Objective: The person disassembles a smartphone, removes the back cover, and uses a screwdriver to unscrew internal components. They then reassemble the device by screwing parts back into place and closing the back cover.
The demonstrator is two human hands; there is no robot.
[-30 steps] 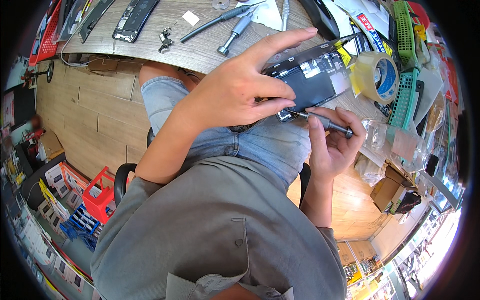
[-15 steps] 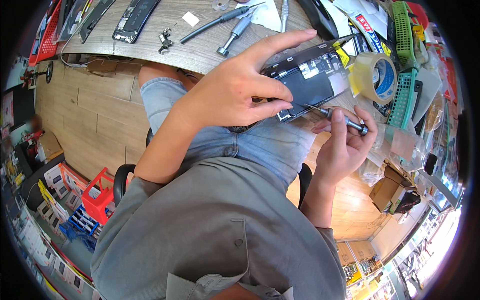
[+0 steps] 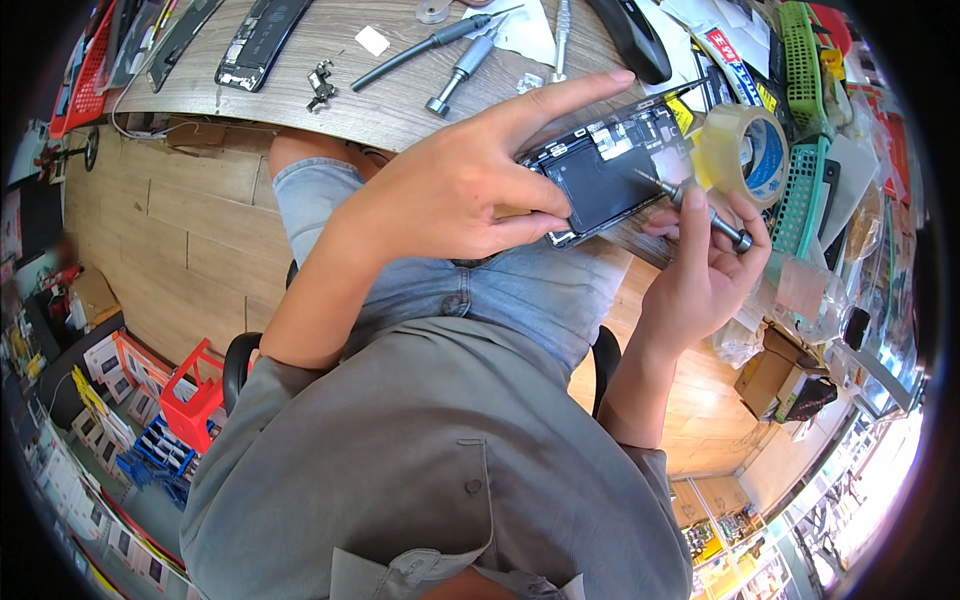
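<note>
The left hand [image 3: 455,190] is clamped on an opened smartphone [image 3: 612,165], thumb and curled fingers gripping its near long edge while the index finger stretches out along the far edge toward 2 o'clock. The phone is held at the front edge of the wooden worktop [image 3: 330,85], just above the person's lap, its back removed so the dark battery and small circuit parts face up.

The right hand [image 3: 705,265] is closed around a small precision screwdriver [image 3: 695,205], pinched between thumb and fingers; the tool slants from its knurled metal cap at 4 o'clock up to its tip at 10 o'clock, and the tip rests on the phone's exposed inside near the phone's right end. The two hands sit close together, the phone between them.

Just beside the phone at 2 o'clock lies a roll of clear tape [image 3: 745,150], and past it a green perforated tray [image 3: 805,190]. At 11 o'clock from the phone, further back on the worktop, lie two more screwdrivers [image 3: 455,60] and a pair of tweezers [image 3: 562,35]. Well apart at 10 o'clock lies another phone body [image 3: 258,40], with a small metal bracket [image 3: 320,85] near it. At 7 o'clock, down on the floor, stands a red plastic bin [image 3: 190,395].
</note>
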